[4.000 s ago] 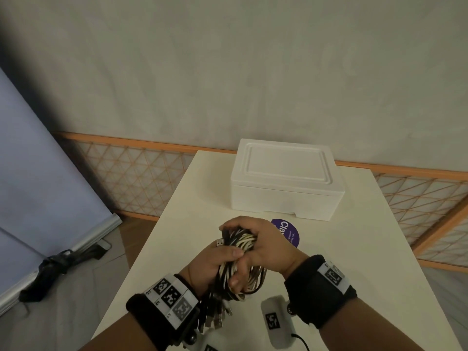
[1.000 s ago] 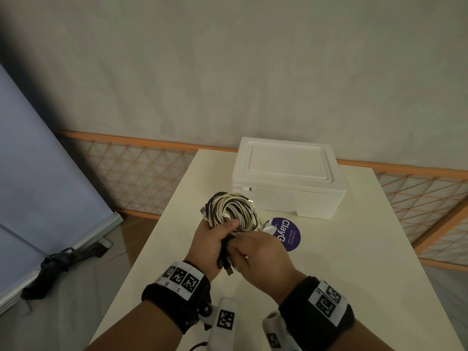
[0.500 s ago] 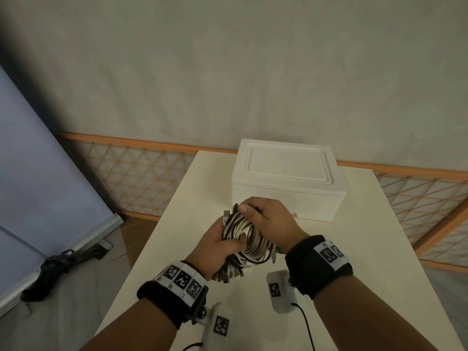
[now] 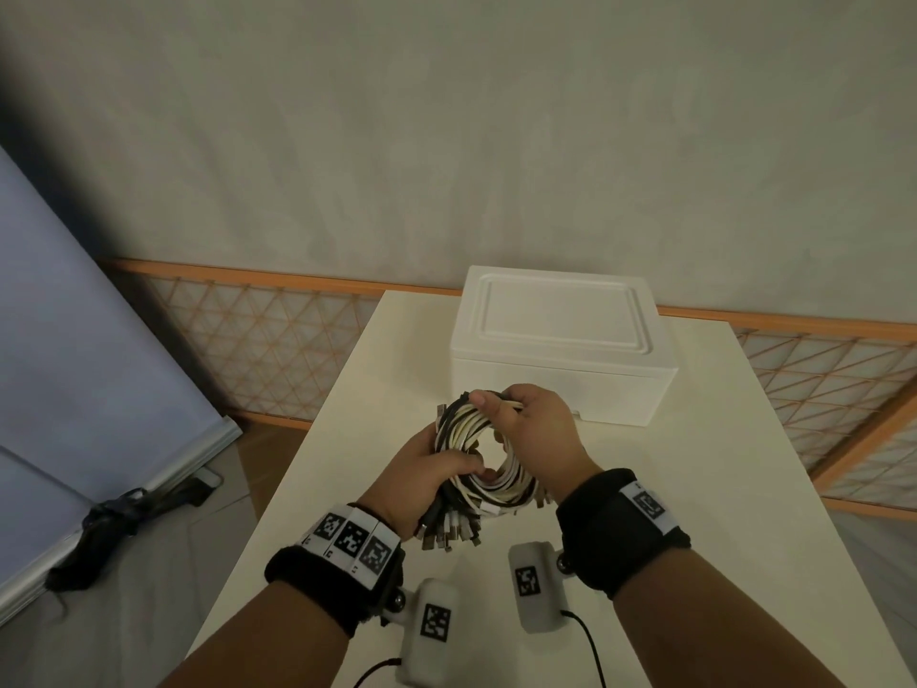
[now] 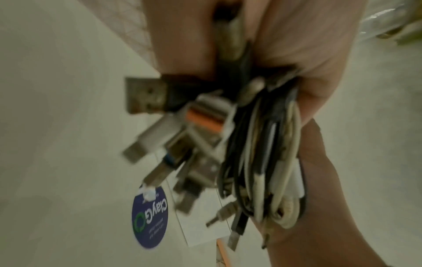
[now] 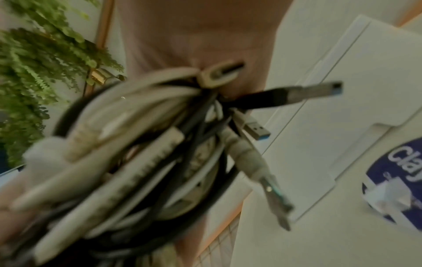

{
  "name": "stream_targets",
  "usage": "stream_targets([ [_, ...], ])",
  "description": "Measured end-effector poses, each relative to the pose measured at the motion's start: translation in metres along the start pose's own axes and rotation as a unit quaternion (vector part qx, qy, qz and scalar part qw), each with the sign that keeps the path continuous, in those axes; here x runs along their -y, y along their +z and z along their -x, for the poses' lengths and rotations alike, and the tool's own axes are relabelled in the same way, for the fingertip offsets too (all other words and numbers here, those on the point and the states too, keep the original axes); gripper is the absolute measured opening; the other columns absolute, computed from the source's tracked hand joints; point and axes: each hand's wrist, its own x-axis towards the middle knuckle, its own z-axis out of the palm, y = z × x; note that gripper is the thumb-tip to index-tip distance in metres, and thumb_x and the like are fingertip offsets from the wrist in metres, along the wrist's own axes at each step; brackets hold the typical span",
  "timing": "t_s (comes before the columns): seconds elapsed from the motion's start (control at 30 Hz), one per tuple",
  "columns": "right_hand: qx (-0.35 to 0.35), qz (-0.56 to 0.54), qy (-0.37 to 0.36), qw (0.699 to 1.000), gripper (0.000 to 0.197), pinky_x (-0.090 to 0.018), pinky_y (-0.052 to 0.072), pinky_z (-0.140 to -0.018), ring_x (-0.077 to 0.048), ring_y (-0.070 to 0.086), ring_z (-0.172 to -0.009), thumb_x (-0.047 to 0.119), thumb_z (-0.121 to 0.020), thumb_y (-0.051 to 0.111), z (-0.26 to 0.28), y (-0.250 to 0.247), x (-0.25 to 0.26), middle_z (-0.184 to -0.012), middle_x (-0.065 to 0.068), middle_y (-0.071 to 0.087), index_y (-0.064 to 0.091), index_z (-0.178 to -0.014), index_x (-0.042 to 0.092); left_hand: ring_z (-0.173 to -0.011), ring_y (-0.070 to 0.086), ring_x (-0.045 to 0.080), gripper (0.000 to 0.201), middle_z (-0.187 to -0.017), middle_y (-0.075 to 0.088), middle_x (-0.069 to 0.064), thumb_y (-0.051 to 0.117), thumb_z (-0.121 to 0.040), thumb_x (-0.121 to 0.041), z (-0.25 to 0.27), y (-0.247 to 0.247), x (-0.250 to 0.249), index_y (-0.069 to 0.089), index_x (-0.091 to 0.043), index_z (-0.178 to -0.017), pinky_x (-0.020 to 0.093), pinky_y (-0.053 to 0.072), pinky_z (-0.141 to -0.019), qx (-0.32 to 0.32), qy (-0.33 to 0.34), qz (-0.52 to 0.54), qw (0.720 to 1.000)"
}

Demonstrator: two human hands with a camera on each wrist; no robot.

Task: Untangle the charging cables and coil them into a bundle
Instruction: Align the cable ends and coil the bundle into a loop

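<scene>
a round dark-blue sticker (image 5: 149,219) on the tabletop (image 5: 57,126) reads "clayg" in white beside a green ring logo; its smaller lines are too blurred. the right wrist view shows only "clay".

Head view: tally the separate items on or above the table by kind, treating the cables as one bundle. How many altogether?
Cable bundle, gripped by left hand and right hand: 1
White foam box: 1
Round purple sticker, visible only in the wrist views: 1
Total: 3
The cables inside the bundle overlap too much to count.
</scene>
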Motion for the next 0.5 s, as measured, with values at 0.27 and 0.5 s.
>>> stream_targets([
  [0.27,-0.013,-0.003,-0.003,1.000,0.045,-0.023,0.044,-0.055,-0.008,0.052,-0.049,0.053,-0.075,0.069,-0.004,0.000,-0.010,-0.052,0.001,0.057,0.059,-0.064,0.010,-0.093,0.070,0.022,0.037,-0.096,0.074,0.003,0.073,-0.068,-0.028,0.002,0.011,0.002,0.067,-0.029,-0.105,0.044,0.053,-0.089,-0.033,0.037,-0.125,0.991],
  [0.5,-0.013,-0.111,-0.012,0.994,0.042,-0.017,0.048,-0.057,-0.006,0.062,-0.058,0.053,-0.070,0.064,0.008,0.006,-0.011,-0.064,-0.001,0.067,0.067,-0.074,0.012,-0.084,0.069,0.013,0.024,-0.092,0.072,-0.002,0.060,-0.082,-0.012,0.002,0.008,0.008,0.064,-0.025,-0.101,0.044,0.055,-0.085,-0.130,0.071,-0.198,0.969],
])
